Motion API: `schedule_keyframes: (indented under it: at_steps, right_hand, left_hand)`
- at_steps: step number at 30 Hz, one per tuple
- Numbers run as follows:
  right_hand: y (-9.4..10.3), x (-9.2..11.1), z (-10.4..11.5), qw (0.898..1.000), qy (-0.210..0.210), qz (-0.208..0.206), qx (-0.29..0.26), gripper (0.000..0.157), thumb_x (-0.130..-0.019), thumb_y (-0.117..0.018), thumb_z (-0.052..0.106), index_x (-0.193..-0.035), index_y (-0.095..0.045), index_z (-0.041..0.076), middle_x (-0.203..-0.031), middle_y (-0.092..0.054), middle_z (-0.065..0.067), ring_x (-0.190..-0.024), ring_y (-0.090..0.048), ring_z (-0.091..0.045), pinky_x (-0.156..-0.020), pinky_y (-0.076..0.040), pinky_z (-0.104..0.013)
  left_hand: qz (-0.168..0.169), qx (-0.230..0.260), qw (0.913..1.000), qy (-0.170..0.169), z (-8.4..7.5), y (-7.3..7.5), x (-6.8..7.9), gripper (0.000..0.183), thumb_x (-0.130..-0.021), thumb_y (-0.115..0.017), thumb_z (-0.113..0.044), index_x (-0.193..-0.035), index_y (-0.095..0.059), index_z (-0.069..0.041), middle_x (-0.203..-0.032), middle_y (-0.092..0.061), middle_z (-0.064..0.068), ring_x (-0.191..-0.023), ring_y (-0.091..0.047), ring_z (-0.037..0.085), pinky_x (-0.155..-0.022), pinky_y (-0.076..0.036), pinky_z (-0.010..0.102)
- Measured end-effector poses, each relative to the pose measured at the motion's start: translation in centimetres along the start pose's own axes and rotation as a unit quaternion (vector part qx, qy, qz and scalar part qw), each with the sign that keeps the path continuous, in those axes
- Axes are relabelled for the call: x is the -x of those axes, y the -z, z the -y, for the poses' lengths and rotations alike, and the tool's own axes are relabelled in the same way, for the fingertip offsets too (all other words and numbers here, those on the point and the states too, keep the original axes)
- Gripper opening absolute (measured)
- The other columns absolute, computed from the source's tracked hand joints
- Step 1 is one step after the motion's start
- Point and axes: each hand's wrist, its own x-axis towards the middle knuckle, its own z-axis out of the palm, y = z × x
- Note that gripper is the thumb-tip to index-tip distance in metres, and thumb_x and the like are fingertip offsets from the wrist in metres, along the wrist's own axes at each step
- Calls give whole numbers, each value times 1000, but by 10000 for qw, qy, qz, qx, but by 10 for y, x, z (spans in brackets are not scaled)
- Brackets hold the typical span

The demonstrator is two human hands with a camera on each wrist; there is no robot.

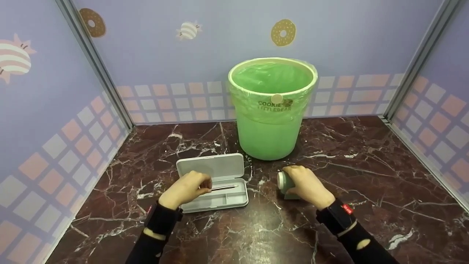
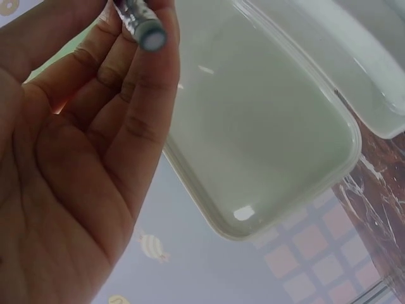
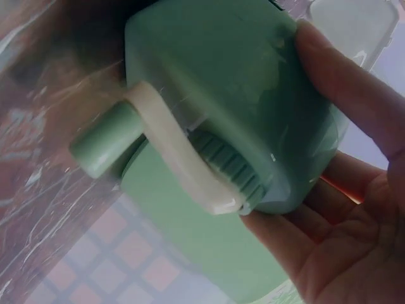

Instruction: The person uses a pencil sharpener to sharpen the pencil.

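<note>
My left hand [image 1: 187, 189] pinches a slim pencil [image 1: 224, 187] between thumb and fingertips, over an open pencil case [image 1: 210, 167]. In the left wrist view the near end of the pencil [image 2: 150, 33] pokes out past the fingers, silvery with a pale round tip. To the right, my right hand [image 1: 307, 185] grips a green pencil sharpener [image 1: 290, 196] from above, thumb on one side and fingers on the other. Its cream crank arm [image 3: 171, 142] and green knob [image 3: 107, 140] show in the right wrist view. Whether the sharpener touches the table cannot be told.
Behind the hands stands a green bin [image 1: 269, 137] with a clear liner over its rim. The dark red marbled table [image 1: 234, 242] meets patterned wall panels [image 1: 176, 99] at the back and both sides.
</note>
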Motion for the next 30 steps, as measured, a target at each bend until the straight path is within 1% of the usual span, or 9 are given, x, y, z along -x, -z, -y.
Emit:
schedule_keyframes:
  at_steps: [5,9,11,14,18,21,24,27,30]
  right_hand:
    - [-6,-3,9,9994,286,-190,49,58,-60,-89,1,-110,-63,-8,-104,-70,-21,-94,-68,-38,-85,-55,-48]
    - [-10,-6,17,9990,403,-206,12,57,-59,-88,2,-110,-63,-7,-103,-70,-19,-93,-68,-36,-84,-55,-47]
    - [-11,-7,19,9990,397,-197,-3,57,-59,-88,1,-110,-63,-7,-103,-70,-19,-92,-68,-35,-84,-56,-46]
    - [-12,-9,22,9994,278,-163,-82,58,-59,-88,0,-111,-63,-7,-104,-70,-19,-94,-68,-36,-86,-55,-46]
    - [-13,-9,23,9996,57,-83,-255,61,-57,-88,0,-113,-63,-8,-108,-70,-21,-100,-67,-38,-91,-53,-48]
    - [-12,-9,23,9992,-61,-53,-393,62,-57,-88,-1,-113,-64,-7,-109,-70,-21,-101,-67,-38,-92,-53,-48]
    - [-12,-10,23,9988,-126,-48,-469,61,-57,-88,-2,-112,-64,-7,-109,-71,-20,-100,-67,-37,-91,-53,-48]
    - [-11,-10,24,9984,-158,-50,-532,60,-57,-88,-3,-112,-65,-6,-107,-71,-20,-99,-67,-37,-90,-53,-48]
    - [-11,-11,24,9986,-75,-97,-507,58,-56,-87,-4,-110,-65,-6,-103,-72,-18,-95,-68,-34,-87,-55,-46]
  left_hand:
    - [95,-37,9998,-164,-6,-5,-9,5,-85,-72,-7,-83,-68,-6,-78,-70,5,-70,-62,15,-67,-52,30]
    - [127,-24,9995,-271,-13,-7,-17,4,-85,-71,-7,-84,-68,-5,-80,-70,7,-71,-63,17,-70,-54,32]
    - [135,-7,9994,-307,-17,-8,-22,4,-85,-71,-7,-85,-68,-4,-81,-71,7,-72,-64,18,-71,-55,32]
    - [157,21,9994,-314,-23,-10,-30,4,-85,-71,-7,-86,-68,-5,-82,-72,8,-74,-66,20,-73,-56,32]
    - [217,4,9996,-174,-30,-13,-42,4,-85,-71,-8,-86,-69,-5,-83,-72,8,-75,-67,21,-74,-56,34]
    - [256,-7,9996,-101,-35,-16,-51,4,-85,-71,-8,-86,-69,-5,-83,-72,8,-75,-67,22,-75,-56,36]
    - [264,-28,9996,-130,-39,-19,-58,5,-86,-71,-8,-85,-69,-5,-83,-72,8,-76,-67,23,-75,-56,36]
    - [241,-79,9994,-249,-41,-23,-64,5,-86,-71,-10,-85,-69,-5,-83,-72,8,-76,-68,23,-74,-56,35]
    - [242,-99,9991,-319,-44,-25,-69,7,-86,-72,-11,-86,-69,-4,-84,-72,8,-76,-68,23,-74,-56,35]
